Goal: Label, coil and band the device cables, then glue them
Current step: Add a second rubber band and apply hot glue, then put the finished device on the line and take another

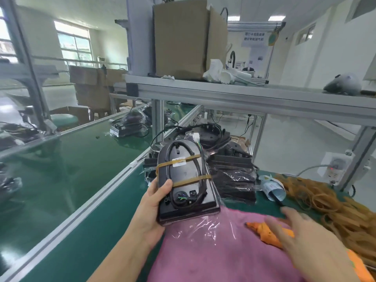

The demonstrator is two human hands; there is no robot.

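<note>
My left hand [153,202] grips a black device [184,180] by its left edge and holds it tilted above the pink cloth [213,253]. A black cable [183,171] lies coiled on the device's back under two tan rubber bands [192,179], with a white label [180,162] beneath the upper band. Clear film hangs off the device's right side. My right hand [305,239], blurred with fingers spread, hovers over an orange glue gun [266,231] that lies on the cloth; I cannot tell whether it touches the gun.
A heap of tan rubber bands [335,206] lies at the right. Behind the device stands a stack of black devices in film [230,165], with a roll of labels [273,187] beside it. The green conveyor belt [61,159] runs on the left. An aluminium shelf [244,94] carries a cardboard box [183,37].
</note>
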